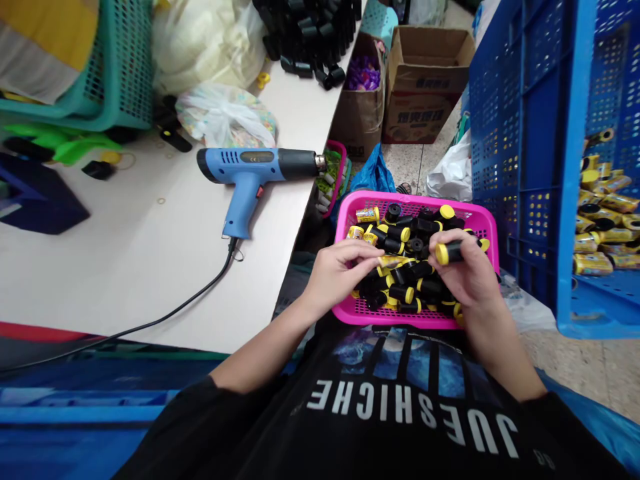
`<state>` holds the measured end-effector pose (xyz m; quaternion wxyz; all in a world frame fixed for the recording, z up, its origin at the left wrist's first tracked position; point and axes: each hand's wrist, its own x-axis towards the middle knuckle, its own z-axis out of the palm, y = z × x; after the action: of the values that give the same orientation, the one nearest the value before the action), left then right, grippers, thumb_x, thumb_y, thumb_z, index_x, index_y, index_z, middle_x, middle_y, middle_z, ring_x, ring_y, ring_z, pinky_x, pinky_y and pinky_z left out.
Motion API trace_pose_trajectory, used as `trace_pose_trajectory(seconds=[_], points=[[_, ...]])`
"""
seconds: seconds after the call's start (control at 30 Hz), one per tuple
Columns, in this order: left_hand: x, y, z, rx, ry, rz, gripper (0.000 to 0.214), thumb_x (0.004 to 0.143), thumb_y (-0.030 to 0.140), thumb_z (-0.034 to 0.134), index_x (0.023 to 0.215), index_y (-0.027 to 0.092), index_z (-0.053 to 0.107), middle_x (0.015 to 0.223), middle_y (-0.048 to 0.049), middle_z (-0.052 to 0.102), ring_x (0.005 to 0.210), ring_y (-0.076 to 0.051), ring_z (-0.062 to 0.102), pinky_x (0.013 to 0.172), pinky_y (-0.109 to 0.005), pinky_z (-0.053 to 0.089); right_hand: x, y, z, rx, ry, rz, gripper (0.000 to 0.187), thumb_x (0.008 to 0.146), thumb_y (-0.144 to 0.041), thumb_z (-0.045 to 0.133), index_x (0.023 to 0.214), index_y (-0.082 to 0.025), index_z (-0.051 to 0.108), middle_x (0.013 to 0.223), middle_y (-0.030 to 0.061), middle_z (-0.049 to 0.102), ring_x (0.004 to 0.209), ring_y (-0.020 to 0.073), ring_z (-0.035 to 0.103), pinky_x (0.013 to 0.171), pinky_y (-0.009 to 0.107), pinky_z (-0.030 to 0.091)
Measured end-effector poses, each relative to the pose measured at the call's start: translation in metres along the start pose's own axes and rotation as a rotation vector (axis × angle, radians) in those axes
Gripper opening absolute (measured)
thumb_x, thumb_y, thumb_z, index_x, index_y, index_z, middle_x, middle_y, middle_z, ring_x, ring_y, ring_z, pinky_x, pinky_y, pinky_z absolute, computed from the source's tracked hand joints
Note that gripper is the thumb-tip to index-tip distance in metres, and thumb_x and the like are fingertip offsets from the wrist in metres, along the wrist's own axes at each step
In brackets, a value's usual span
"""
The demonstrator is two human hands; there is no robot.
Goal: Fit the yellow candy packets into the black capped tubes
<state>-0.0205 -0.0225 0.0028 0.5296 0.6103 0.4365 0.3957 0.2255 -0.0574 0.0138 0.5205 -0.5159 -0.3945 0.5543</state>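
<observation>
A pink plastic basket [345,220] rests on my lap, full of several small black cylinders with yellow caps [400,233]. My right hand [467,273] is closed around one black cylinder with a yellow cap [447,253], held over the basket's right side. My left hand [337,270] reaches into the basket's left side with its fingers pinched on a yellowish piece among the cylinders; what it is I cannot make out.
A blue heat gun [250,175] lies on the white table [125,260], its black cord trailing left. A tall blue crate [550,160] with yellow-wrapped cylinders [603,227] stands at right. Cardboard boxes [425,80], a teal basket [115,73] and plastic bags [225,117] lie beyond.
</observation>
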Motion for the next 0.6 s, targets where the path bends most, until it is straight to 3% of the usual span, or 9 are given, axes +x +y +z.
trace_pose_trajectory(seconds=[0.07, 0.17, 0.3, 0.4, 0.5, 0.6], points=[[0.000, 0.001, 0.008, -0.221, 0.015, -0.199, 0.022, 0.074, 0.034, 0.087, 0.081, 0.017, 0.075, 0.073, -0.0019, 0.076, 0.065, -0.013, 0.069, 0.068, -0.025, 0.058, -0.002, -0.004, 0.004, 0.088, 0.001, 0.036, 0.043, 0.089, -0.067, 0.060, 0.079, -0.026, 0.056, 0.089, 0.0020, 0.065, 0.073, 0.0163, 0.062, 0.063, 0.031, 0.056], [-0.001, 0.001, 0.019, -0.452, 0.014, -0.376, 0.036, 0.069, 0.038, 0.091, 0.086, 0.017, 0.067, 0.064, 0.0034, 0.070, 0.055, -0.010, 0.064, 0.060, -0.022, 0.054, -0.006, -0.006, 0.011, 0.083, 0.004, 0.084, 0.032, 0.084, -0.055, 0.074, 0.091, -0.027, 0.059, 0.085, -0.0009, 0.066, 0.066, 0.0141, 0.061, 0.060, 0.029, 0.054], [-0.002, 0.005, 0.025, -0.443, 0.009, -0.391, 0.038, 0.071, 0.041, 0.089, 0.083, 0.016, 0.063, 0.061, 0.0031, 0.069, 0.057, -0.011, 0.066, 0.065, -0.023, 0.055, -0.010, -0.002, 0.016, -0.213, 0.022, 0.003, 0.036, 0.082, -0.047, 0.080, 0.110, -0.027, 0.071, 0.093, 0.0001, 0.067, 0.063, 0.0118, 0.059, 0.063, 0.029, 0.053], [-0.002, 0.006, 0.024, -0.450, -0.001, -0.347, 0.036, 0.070, 0.040, 0.090, 0.079, 0.016, 0.064, 0.074, -0.0007, 0.074, 0.069, -0.012, 0.069, 0.073, -0.025, 0.056, -0.009, -0.003, 0.018, -0.438, -0.058, -0.033, 0.025, 0.080, -0.044, 0.081, 0.091, -0.023, 0.075, 0.099, 0.0032, 0.071, 0.075, 0.0156, 0.063, 0.073, 0.033, 0.053], [-0.001, 0.002, 0.022, -0.457, 0.049, -0.274, 0.032, 0.070, 0.036, 0.090, 0.076, 0.015, 0.067, 0.096, -0.0044, 0.076, 0.086, -0.013, 0.070, 0.082, -0.024, 0.055, -0.007, -0.006, 0.018, -0.548, -0.118, 0.046, 0.028, 0.084, -0.046, 0.075, 0.073, -0.021, 0.068, 0.075, 0.0008, 0.068, 0.074, 0.0184, 0.063, 0.077, 0.035, 0.051], [-0.001, -0.003, 0.021, -0.471, 0.128, -0.279, 0.032, 0.073, 0.038, 0.089, 0.080, 0.015, 0.068, 0.079, 0.0014, 0.069, 0.071, -0.009, 0.063, 0.072, -0.021, 0.050, -0.004, -0.010, 0.015, -0.703, -0.174, 0.133, 0.027, 0.081, -0.046, 0.077, 0.073, -0.021, 0.070, 0.075, 0.0020, 0.070, 0.078, 0.0211, 0.066, 0.080, 0.037, 0.051]])
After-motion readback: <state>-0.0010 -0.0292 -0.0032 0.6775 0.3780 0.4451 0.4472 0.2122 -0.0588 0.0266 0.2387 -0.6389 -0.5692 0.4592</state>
